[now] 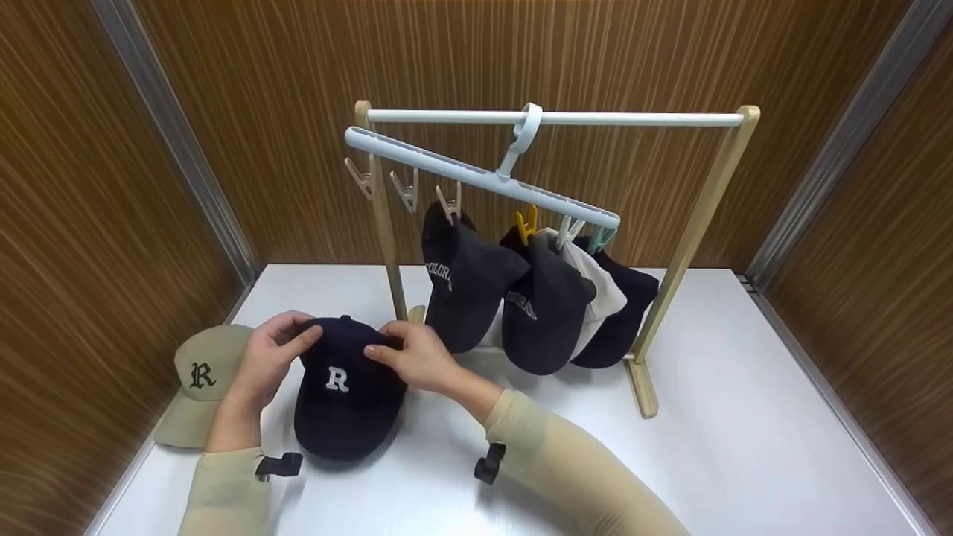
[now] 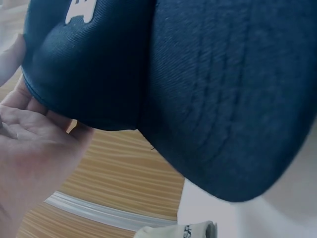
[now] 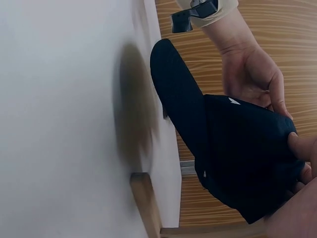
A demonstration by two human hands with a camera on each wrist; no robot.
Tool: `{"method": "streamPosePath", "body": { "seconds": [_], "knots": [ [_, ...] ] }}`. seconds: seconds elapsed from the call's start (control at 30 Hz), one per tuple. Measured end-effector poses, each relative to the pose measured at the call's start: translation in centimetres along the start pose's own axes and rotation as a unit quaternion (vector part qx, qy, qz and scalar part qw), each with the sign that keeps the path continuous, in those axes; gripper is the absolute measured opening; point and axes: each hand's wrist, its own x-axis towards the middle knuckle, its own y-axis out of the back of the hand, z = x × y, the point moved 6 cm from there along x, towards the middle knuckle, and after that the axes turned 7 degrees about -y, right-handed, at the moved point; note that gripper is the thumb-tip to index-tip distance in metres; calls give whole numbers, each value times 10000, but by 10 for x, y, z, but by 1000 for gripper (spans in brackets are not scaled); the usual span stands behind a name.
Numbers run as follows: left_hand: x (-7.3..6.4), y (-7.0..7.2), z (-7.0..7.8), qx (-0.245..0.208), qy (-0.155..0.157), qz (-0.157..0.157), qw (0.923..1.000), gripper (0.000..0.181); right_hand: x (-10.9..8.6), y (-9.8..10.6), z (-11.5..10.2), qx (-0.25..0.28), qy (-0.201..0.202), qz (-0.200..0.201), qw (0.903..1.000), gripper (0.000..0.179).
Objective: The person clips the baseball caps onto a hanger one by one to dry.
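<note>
A navy baseball cap (image 1: 350,417) with a white letter R is held up between both hands, brim pointing down, above the white table. My left hand (image 1: 262,361) grips its left side, thumb on the front and fingers behind. On the other side my right hand (image 1: 421,357) pinches the cap's upper right part, thumb in front. In the left wrist view the navy cap (image 2: 198,89) fills most of the picture. The right wrist view shows the cap (image 3: 242,153) from the side, apart from the tabletop. A beige cap (image 1: 212,365) with a dark R lies beside the left hand.
A pale blue clip hanger (image 1: 476,175) hangs tilted from the white rail (image 1: 633,119) of a wooden-legged rack. Several caps hang from its clips, including a dark cap (image 1: 473,275) and a white cap (image 1: 599,286). Clips at its left end, such as the pink clip (image 1: 362,180), hold nothing.
</note>
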Motion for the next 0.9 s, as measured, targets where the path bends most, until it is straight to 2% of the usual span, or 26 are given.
{"method": "streamPosePath", "body": {
  "seconds": [0.2,0.43,0.9],
  "knots": [
    [-2,-8,14,-339,-275,96,9990,11,-5,9,-9,69,140,5,9999,15],
    [-3,-17,28,-378,-475,193,9980,13,-10,20,-15,23,204,63,9998,17],
    [1,-34,36,-718,-814,124,9940,16,-16,41,-20,47,526,239,9983,16]
  ]
}}
